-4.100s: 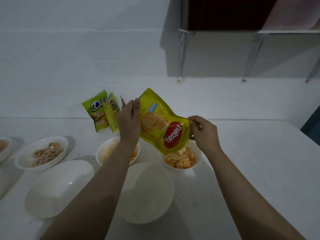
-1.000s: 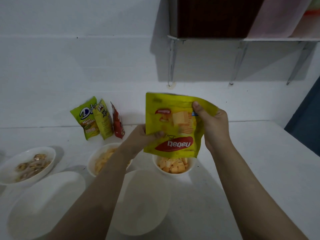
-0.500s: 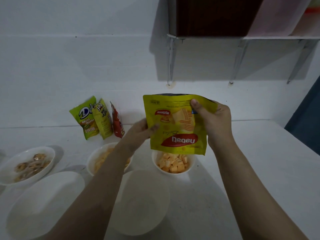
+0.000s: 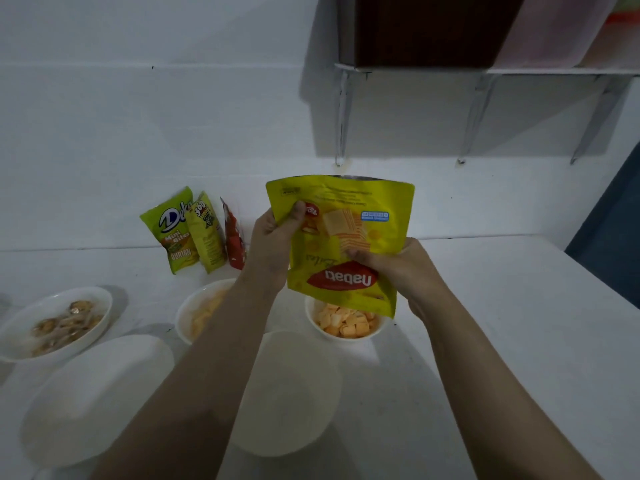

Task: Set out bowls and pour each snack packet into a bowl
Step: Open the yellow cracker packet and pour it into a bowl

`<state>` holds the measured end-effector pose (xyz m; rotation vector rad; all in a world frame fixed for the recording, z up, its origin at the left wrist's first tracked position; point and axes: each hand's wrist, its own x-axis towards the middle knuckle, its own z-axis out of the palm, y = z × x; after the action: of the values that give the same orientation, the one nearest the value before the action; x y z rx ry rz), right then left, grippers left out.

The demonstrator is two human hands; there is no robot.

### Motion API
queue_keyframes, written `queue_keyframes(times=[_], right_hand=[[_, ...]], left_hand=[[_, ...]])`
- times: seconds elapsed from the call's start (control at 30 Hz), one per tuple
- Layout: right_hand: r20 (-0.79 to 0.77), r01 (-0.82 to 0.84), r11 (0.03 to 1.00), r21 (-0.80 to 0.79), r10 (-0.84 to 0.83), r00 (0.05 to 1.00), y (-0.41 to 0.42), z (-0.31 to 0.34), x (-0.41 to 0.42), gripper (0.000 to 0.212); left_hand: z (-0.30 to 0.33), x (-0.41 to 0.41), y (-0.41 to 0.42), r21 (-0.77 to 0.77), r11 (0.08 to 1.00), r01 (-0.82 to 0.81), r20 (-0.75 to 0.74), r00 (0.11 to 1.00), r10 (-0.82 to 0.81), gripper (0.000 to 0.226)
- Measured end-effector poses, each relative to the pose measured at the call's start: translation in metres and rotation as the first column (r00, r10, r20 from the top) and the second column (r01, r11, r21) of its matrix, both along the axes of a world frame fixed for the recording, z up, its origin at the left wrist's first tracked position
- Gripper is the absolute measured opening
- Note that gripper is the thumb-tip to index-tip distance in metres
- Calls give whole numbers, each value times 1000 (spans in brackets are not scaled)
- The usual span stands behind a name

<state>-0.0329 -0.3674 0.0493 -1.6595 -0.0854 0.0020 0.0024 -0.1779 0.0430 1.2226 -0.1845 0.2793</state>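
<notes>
1. While both hands grip it, the yellow packet [image 4: 346, 244] hangs upside down above the small bowl [image 4: 346, 336], its printed name reading inverted
2. The left hand [image 4: 275, 237] is closed on the packet's upper left part, thumb pressed on the front face
3. The right hand [image 4: 398, 268] is closed on the packet's lower right side, fingers pinching the front near the red logo
4. The packet's lower edge sits just over the small bowl, which holds pale orange wafer cubes [image 4: 348, 322]
5. Whether anything is falling from the packet cannot be told
6. To the left of that bowl, a second bowl [image 4: 194, 317] holds pale yellow snack pieces and is partly hidden by the left forearm
7. Further left, a wide bowl [image 4: 55, 320] holds brownish wrapped pieces
8. Nearer the person, two large white bowls show nothing inside: one at the lower left [image 4: 97, 396] and one at centre [image 4: 287, 393], between the forearms
9. Against the wall [image 4: 138, 116] stand three more packets: a green one [image 4: 171, 230], a yellow-green one [image 4: 206, 233] touching it, and a red one [image 4: 233, 242] just beside
10. All of it rests on a white counter [image 4: 502, 341], and a shelf [image 4: 485, 69] on brackets hangs above at the upper right
</notes>
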Motion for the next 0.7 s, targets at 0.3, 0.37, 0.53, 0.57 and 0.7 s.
queue_keyframes(times=[0.3,0.37,0.53,0.57,0.7], right_hand=[[-73,17,998,68,-13,997,18,-25,-6,6],[-97,76,985,155,-61,993,25,-29,-7,5],[-118,108,914,392,-66,991,49,-37,-21,13],[-97,95,912,398,-61,993,54,-37,-24,16],[-37,142,921,363,-138,990,67,-34,-40,19]], left_hand=[[-14,0,35,-418,900,-125,-131,988,76,30],[-20,1,43,-474,874,-112,-129,990,56,51],[-28,-1,57,-544,838,-44,-142,989,-40,57],[-29,-1,58,-551,834,-29,-143,988,-60,56],[-26,-7,56,-533,846,4,-177,977,-115,56]])
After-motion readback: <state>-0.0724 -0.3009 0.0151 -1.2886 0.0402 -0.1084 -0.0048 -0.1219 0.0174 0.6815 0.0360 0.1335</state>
